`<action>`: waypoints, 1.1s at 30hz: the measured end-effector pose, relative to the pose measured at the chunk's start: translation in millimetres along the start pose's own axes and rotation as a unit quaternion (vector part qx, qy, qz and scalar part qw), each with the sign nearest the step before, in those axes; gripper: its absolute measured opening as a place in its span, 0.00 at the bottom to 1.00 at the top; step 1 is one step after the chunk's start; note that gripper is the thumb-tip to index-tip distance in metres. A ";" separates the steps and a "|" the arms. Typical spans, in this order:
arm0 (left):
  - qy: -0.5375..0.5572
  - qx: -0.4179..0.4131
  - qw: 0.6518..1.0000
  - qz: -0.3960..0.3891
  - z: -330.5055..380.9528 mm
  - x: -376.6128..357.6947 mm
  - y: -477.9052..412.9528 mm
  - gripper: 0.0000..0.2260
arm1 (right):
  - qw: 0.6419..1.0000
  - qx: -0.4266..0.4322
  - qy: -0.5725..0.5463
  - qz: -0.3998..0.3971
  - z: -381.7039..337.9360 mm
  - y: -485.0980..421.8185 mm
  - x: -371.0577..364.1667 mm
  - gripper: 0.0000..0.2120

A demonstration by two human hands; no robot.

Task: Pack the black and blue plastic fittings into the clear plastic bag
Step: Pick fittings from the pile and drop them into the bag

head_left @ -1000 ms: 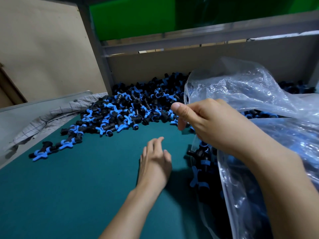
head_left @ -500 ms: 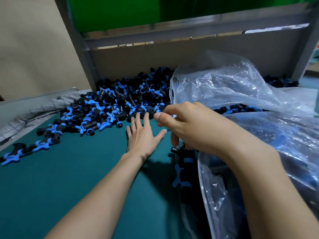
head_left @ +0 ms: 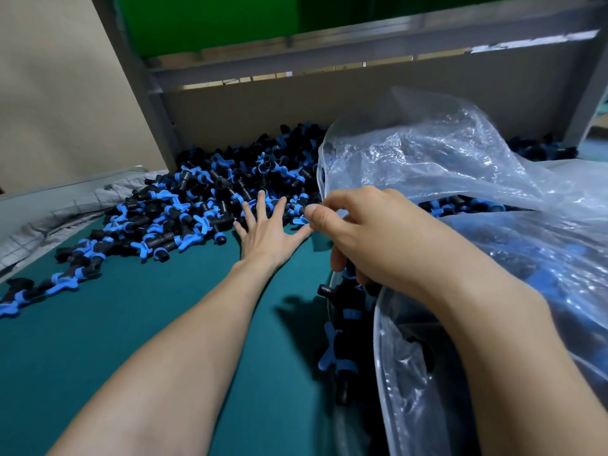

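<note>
Many black and blue fittings (head_left: 197,209) lie heaped at the spread fingertips of the left hand (head_left: 268,233); the right hand (head_left: 368,238) pinches the clear bag (head_left: 444,159) rim, more fittings under its fingers.

Loose heap of black and blue plastic fittings (head_left: 204,205) on green surface (head_left: 131,324), crumpled clear plastic bag (head_left: 444,166) just right, mouth open, partly filled with fittings

Setting: a small factory packing bench. Evidence: a bulk heap of identical black and blue fittings (head_left: 210,205) at centre left, a green work mat (head_left: 131,324) at lower left, a grey metal frame (head_left: 329,49) across the top, and a large clear bag (head_left: 444,159) at right.
</note>
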State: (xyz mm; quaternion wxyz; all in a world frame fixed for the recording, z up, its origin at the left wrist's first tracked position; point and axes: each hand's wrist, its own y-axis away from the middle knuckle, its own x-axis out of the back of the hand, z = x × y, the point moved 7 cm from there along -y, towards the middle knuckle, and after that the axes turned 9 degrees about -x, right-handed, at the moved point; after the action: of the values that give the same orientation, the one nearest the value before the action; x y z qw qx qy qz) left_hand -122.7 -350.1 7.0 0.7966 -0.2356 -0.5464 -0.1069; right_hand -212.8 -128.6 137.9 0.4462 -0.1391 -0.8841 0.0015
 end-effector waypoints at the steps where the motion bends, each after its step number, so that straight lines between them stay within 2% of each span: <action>1: -0.001 -0.005 1.000 0.006 -0.7 0.3 -2.4 0.40 | 1.000 -0.003 -0.006 0.015 0.0 -0.3 3.0 0.17; 5: -0.018 -0.012 1.000 0.009 0.2 -2.8 -10.7 0.37 | 0.994 -0.010 -0.048 0.098 1.4 0.3 22.3 0.18; 7: -0.026 -0.019 0.999 -0.002 2.6 -4.0 -13.9 0.37 | 0.992 -0.016 -0.056 0.111 2.2 1.1 25.4 0.18; 12: -0.028 -0.044 0.999 -0.013 7.3 -5.2 -14.4 0.38 | 0.996 -0.033 -0.020 0.077 3.5 -1.8 13.9 0.18; 18: 0.004 -0.072 0.997 0.028 9.0 -2.2 -10.7 0.19 | 0.996 -0.044 -0.010 0.071 5.7 -2.0 12.9 0.17; 25: 0.043 -0.063 0.991 0.106 8.1 10.5 1.0 0.17 | 0.996 -0.050 -0.005 0.070 7.9 -3.6 13.0 0.17; 33: 0.097 -0.087 0.988 0.088 18.3 25.2 68.4 0.13 | 0.996 -0.048 -0.005 0.069 8.3 -2.0 13.7 0.15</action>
State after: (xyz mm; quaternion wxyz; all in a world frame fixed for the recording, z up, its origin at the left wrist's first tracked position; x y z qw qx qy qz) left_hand -99.0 -279.7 17.9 0.8284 -0.3399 -0.4324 -0.1057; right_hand -227.5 -126.2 144.0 0.4336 -0.2206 -0.8737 -0.0097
